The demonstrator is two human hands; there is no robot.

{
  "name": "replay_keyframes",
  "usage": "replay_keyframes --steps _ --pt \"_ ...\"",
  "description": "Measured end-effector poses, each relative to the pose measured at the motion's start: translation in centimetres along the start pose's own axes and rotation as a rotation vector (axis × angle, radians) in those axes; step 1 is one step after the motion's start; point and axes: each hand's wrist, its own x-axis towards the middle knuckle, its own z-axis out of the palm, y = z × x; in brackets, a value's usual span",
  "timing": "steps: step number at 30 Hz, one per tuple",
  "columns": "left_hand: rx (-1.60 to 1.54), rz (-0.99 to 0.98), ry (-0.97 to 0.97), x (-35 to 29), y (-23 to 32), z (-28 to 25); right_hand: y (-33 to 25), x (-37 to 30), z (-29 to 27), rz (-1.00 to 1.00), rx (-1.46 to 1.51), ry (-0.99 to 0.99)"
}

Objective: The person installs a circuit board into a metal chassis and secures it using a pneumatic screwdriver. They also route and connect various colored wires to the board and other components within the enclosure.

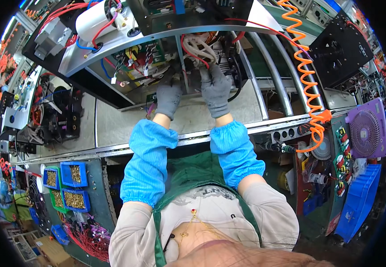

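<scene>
An open metal equipment chassis stands on the workbench before me, with circuit boards and wiring inside. Both my hands wear grey gloves and reach into its near side. My left hand is beside the upright metal divider, its fingers drawn together; the dark interior hides what they hold. Right of the divider, my right hand has its fingers bent together at the lower end of a bundle of thick white cables and a red wire. What its fingertips grip is hidden.
An orange coiled air hose hangs right of the chassis, over metal rollers. A white cylinder is mounted on top. Blue bins of small brass-coloured parts lie lower left. A purple fan and a black panel stand right.
</scene>
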Motion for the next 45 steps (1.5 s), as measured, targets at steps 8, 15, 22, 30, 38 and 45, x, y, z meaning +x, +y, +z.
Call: replay_keyframes --steps 8,15,22,30,38,45 --pt "-0.022 -0.039 0.015 0.0 0.4 -0.1 0.4 0.8 0.4 -0.05 -0.014 0.014" --pt "0.081 -0.056 -0.006 0.0 -2.4 1.1 1.4 0.2 0.1 0.079 -0.048 -0.095" --pt "-0.038 0.054 0.112 -0.1 -2.0 1.3 0.7 1.1 -1.0 -0.013 -0.078 -0.307" --pt "-0.067 -0.134 0.039 0.3 -2.2 0.8 0.8 0.1 0.5 0.038 -0.161 -0.376" --pt "-0.163 -0.102 0.14 0.3 -2.0 1.6 1.0 0.4 0.5 -0.014 -0.192 -0.397" --pt "0.341 0.059 0.026 -1.3 -1.6 0.0 -2.2 4.3 -1.1 -0.161 -0.375 -0.407"
